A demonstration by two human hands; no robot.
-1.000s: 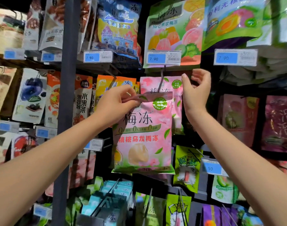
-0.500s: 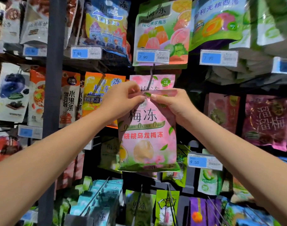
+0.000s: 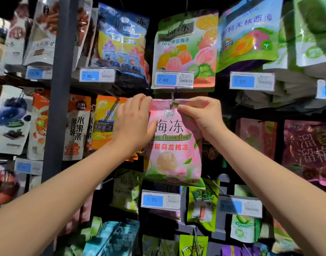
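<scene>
currently mid-hang, likely: pink pouch [image 3: 174,145] up at the peg [image 3: 172,95] under the middle price tag [image 3: 174,79], left edge gripped in left hand [image 3: 133,124], top seal pinched by right hand [image 3: 202,117]. next: thread hole onto peg, release.

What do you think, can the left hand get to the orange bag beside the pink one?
Probably yes: the orange bag hangs right beside the left hand, nothing in front, though that hand holds the pink bag by its edge and must let go first.
</scene>
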